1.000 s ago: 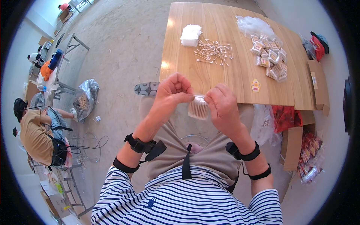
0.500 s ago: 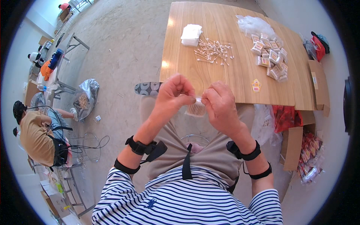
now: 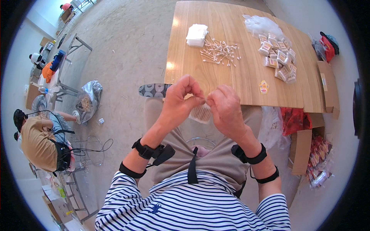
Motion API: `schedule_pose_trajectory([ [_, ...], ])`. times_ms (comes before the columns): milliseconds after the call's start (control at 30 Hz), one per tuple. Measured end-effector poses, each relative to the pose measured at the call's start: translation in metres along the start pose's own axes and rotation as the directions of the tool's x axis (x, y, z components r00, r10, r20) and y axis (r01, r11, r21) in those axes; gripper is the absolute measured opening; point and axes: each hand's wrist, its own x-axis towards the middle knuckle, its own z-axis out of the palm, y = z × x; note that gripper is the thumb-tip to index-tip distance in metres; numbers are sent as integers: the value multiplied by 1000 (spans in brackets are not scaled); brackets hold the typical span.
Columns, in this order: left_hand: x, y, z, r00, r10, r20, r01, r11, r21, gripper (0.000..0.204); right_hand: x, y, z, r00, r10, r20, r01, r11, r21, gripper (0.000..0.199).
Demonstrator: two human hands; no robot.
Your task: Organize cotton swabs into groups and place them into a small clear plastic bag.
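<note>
My left hand (image 3: 181, 101) and my right hand (image 3: 226, 109) meet in front of my lap, just below the near edge of the wooden table (image 3: 231, 84). Both pinch the top of a small clear bag of cotton swabs (image 3: 200, 113) that hangs between them. On the table lie a loose heap of cotton swabs (image 3: 219, 51), a stack of white pads (image 3: 197, 34) and a pile of small filled packets (image 3: 279, 58).
A heap of clear plastic bags (image 3: 262, 25) lies at the table's far side. An open cardboard box (image 3: 302, 148) and red packaging (image 3: 293, 119) stand at my right. Another seated person (image 3: 38, 142) works at the left near metal-framed tables (image 3: 69, 50).
My fingers have closed together over the bag's top, and the bag now hangs lower between my hands.
</note>
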Motion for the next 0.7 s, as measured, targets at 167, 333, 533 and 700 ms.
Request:
schedule_pose_trajectory([
  [167, -2, -6, 1, 996, -62, -66, 49, 981, -190, 25, -1, -1, -2, 994, 103, -24, -102, 994, 30, 7],
  [333, -4, -10, 6, 992, -88, -88, 53, 938, -341, 26, -2, -2, 0, 993, 117, -1, -117, 992, 52, 8],
  [533, 1, -2, -4, 994, -97, -49, 84, 974, -211, 24, -3, -3, -2, 996, 92, 3, -92, 996, 3, 7],
  [700, 7, 2, -11, 998, -49, 46, 51, 997, -63, 24, -2, -2, -1, 998, 55, 3, -55, 998, -9, 7],
])
